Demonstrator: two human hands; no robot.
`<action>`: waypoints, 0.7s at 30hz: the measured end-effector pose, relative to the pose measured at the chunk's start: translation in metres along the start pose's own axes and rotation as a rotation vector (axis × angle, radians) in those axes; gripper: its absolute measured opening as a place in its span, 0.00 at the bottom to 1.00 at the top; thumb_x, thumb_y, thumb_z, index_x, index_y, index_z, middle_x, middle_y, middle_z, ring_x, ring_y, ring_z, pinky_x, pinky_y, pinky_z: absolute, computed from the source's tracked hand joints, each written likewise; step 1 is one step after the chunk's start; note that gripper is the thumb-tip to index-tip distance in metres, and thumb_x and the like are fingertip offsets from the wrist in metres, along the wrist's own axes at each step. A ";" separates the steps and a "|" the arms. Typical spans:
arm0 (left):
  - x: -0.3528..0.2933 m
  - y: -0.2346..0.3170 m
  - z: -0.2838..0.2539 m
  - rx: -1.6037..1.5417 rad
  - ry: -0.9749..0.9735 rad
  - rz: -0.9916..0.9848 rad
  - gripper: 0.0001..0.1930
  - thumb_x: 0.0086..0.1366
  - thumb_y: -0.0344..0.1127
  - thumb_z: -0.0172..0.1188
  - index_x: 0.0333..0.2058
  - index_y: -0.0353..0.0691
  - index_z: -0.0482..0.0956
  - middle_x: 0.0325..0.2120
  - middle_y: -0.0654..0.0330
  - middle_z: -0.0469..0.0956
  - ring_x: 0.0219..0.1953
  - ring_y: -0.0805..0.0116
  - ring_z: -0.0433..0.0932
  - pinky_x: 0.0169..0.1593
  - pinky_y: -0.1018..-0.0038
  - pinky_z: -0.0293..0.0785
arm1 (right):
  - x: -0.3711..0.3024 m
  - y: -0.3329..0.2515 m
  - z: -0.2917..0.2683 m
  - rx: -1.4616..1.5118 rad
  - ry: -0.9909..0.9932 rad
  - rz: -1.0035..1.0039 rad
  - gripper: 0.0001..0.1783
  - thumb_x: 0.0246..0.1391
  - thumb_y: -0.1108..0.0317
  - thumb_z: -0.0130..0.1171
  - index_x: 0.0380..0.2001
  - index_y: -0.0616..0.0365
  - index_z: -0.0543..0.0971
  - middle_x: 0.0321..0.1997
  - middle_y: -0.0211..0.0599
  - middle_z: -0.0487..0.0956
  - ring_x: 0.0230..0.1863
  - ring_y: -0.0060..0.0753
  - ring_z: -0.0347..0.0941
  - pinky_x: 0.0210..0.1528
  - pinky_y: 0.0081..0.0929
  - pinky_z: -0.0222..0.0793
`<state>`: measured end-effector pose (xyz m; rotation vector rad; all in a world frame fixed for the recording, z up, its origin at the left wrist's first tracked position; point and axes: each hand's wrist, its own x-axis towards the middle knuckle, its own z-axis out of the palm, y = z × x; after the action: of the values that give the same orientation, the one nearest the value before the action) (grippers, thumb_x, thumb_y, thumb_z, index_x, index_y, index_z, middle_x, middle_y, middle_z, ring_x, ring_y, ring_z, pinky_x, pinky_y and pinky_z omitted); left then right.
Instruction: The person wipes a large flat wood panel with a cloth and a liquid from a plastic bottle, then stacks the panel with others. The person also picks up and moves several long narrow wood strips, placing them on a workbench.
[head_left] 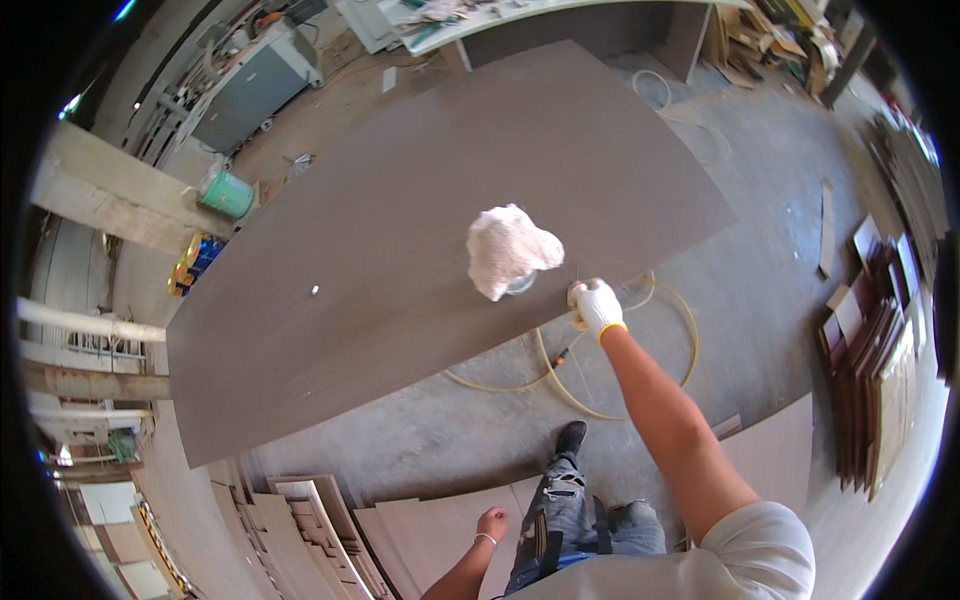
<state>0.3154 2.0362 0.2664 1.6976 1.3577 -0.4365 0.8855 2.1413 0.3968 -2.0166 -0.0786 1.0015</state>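
Brown panel (400,220) is laid flat across the middle of the scene; its support is hidden. Near edge is met by the gloved right hand (597,306), fingers curled in. Right grip: whether the edge is grasped or something small is pinched can't be told. Bare left hand (492,522) is held low, well apart from the panel, half curled; whether anything is held can't be told either.

White cloth (505,248) is draped over a clear container (521,284), just left of the right hand and close to the near edge. Main risk: container tipped or dragged off if the cloth is tugged or the glove swung left. Contents can't be seen, so a spill can't be ruled out.

Panel could be shifted or tilted if its edge is leaned on. Yellow hose (694,340) is looped on the floor right of the shoe (571,437); a foot could be caught. Small white piece (315,290) lies loose at left; the surface could be scuffed if it's dragged.
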 end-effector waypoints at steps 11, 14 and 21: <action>-0.011 0.019 -0.025 -0.113 0.205 0.037 0.10 0.62 0.35 0.60 0.39 0.41 0.84 0.37 0.50 0.85 0.41 0.53 0.84 0.47 0.64 0.80 | -0.101 -0.171 0.011 -0.989 0.121 -1.368 0.36 0.37 0.67 0.70 0.56 0.47 0.74 0.59 0.48 0.71 0.64 0.56 0.64 0.62 0.55 0.64; 0.023 0.059 -0.036 -0.036 0.301 0.232 0.10 0.61 0.34 0.61 0.41 0.42 0.83 0.37 0.50 0.84 0.41 0.51 0.84 0.46 0.61 0.80 | -0.062 -0.187 0.030 -1.219 -0.021 -0.966 0.29 0.44 0.59 0.70 0.52 0.44 0.77 0.55 0.43 0.73 0.57 0.48 0.73 0.56 0.47 0.73; 0.013 0.282 -0.136 -0.034 0.773 0.881 0.28 0.51 0.41 0.74 0.49 0.38 0.77 0.48 0.46 0.77 0.51 0.41 0.74 0.56 0.53 0.71 | -0.189 -0.128 0.001 -1.043 -0.132 -1.051 0.29 0.43 0.50 0.68 0.50 0.45 0.78 0.45 0.46 0.76 0.45 0.52 0.78 0.46 0.46 0.75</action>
<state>0.5419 2.1527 0.4485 2.3233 0.9149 0.8072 0.7950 2.1472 0.6059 -2.2171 -1.8262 0.3604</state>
